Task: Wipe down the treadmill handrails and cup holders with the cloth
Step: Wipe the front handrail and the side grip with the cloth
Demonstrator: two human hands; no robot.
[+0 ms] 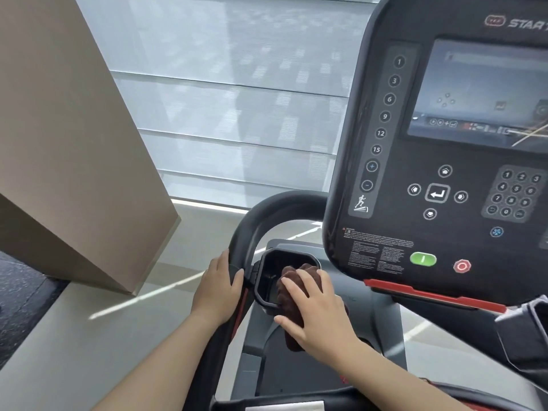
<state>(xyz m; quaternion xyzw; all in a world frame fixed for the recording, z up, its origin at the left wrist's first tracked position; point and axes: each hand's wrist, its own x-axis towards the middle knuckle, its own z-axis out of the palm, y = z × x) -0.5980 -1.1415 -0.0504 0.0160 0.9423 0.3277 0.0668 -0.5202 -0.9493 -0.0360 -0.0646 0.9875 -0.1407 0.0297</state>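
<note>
While the head camera looks down past the console, these lines place everything by the cup holder.

Cup holder (268,274): a black, open-topped pocket with a rounded rim, set into the grey housing at the lower left corner of the console; part of its dark inside wall shows bare on the left.

Cloth (289,277): dark brown, bunched up, lying over the right rim of the cup holder, with its front lump down inside the pocket and its tail trailing back toward the person under the palm.

Right hand (318,312): laid flat on top of the cloth, fingers spread and pressing it down; the fingertips reach the cup holder's right edge and the thumb stretches out to the near side.

Left hand (218,287): just left of the cup holder, curled around the handrail, thumb hooked over the inner side toward the pocket; it holds no cloth.

Handrail (252,223): a thick black bar curving up and over behind the cup holder, then running back toward the person under the left hand.

Console (439,173): above and right of the cup holder, with number buttons, a keypad and a screen.

Green button (423,259): right of the cup holder, near the console's bottom edge.

Red button (462,266): just beyond the green one.
</note>
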